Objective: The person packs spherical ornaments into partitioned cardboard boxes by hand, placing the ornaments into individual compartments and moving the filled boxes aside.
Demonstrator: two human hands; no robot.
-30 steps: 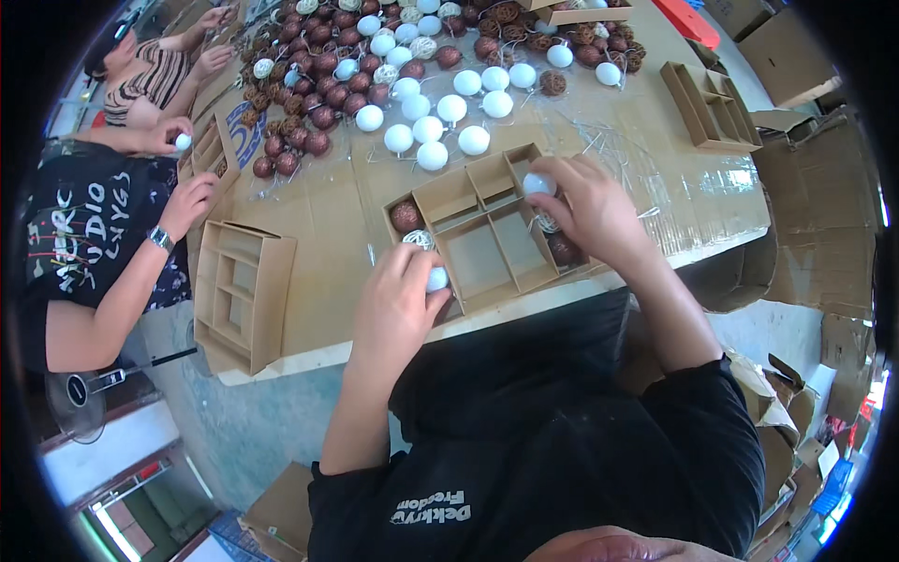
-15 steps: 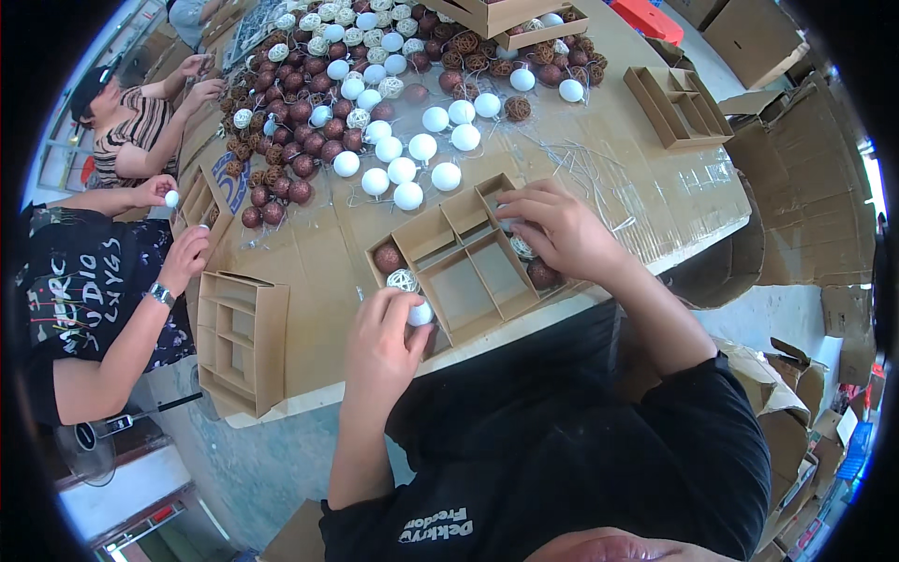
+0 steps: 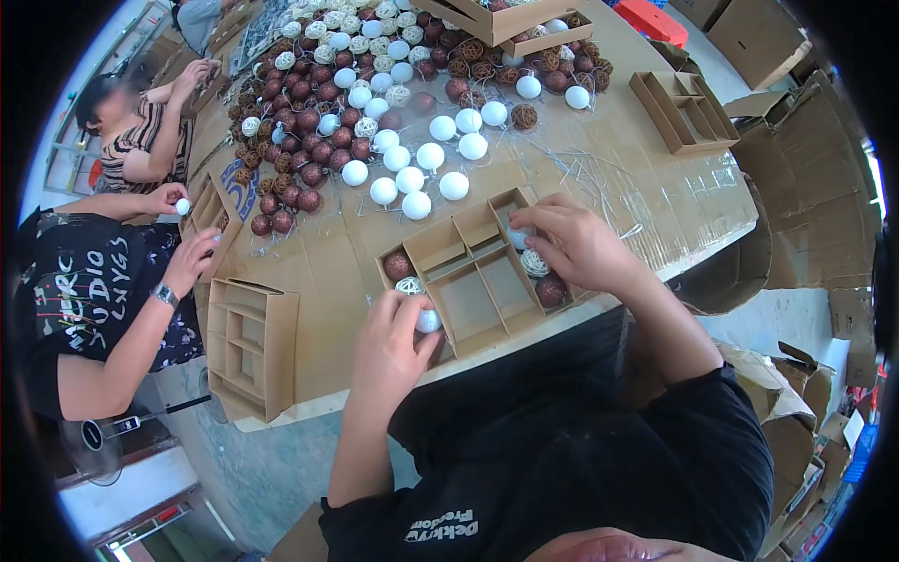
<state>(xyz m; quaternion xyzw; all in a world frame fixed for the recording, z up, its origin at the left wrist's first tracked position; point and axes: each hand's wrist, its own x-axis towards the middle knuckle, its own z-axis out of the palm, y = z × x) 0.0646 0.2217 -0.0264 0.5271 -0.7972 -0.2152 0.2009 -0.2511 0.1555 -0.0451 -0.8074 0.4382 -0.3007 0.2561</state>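
Fingers press 1 white ball | tray: 2 brown balls

Grey concrete floor — stacked flattened cartons — bright daylight.

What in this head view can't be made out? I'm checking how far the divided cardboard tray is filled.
- Divided brown cardboard tray: right-end compartments partly hidden by the right hand.
- Smooth white ball: half covered by left hand; whether it is seated is unclear.
- Ball under the right fingertips: mostly hidden, its kind is unclear.
- Open cardboard box: cut off by the top edge.
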